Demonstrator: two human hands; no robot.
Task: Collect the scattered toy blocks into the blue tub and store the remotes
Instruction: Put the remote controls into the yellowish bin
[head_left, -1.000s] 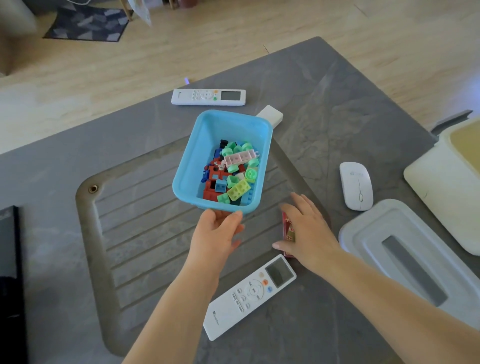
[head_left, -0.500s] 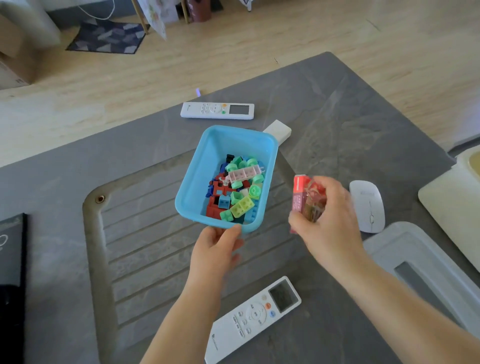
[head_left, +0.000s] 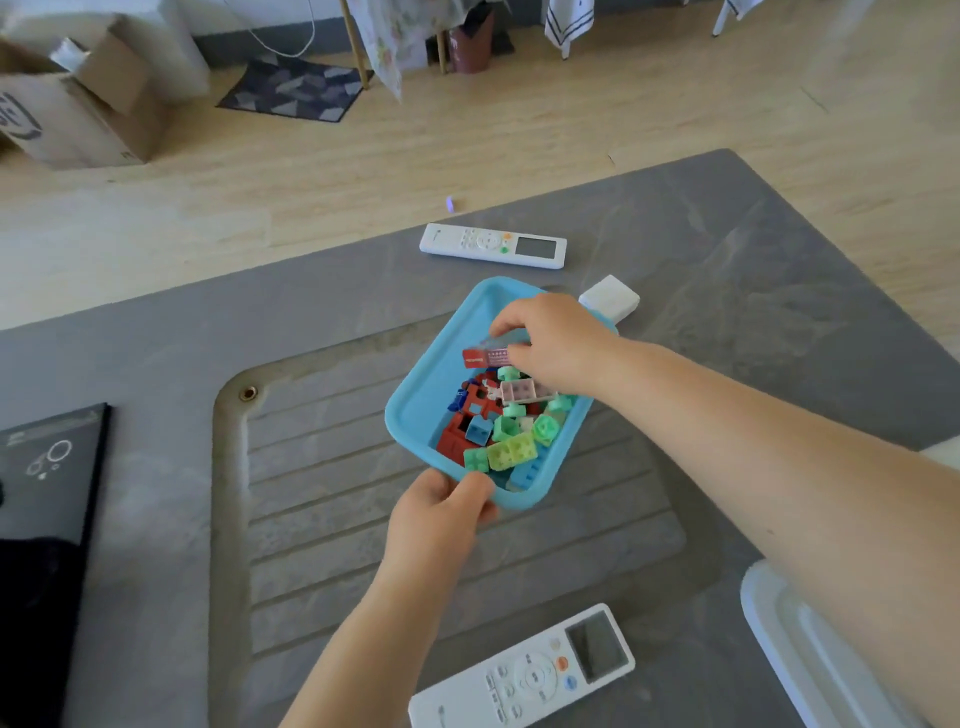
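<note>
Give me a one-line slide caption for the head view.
Left hand steadies the blue tub of blocks while the right hand lowers a red packet in; two remotes wait.

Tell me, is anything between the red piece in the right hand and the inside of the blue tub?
Nothing visible: the right hand holds the red piece directly over the open blue tub.

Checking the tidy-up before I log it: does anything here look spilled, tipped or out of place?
Nothing spilled. The blue tub sits tilted, its near corner lifted by the left hand. Two remotes lie unstored on the table.
</note>
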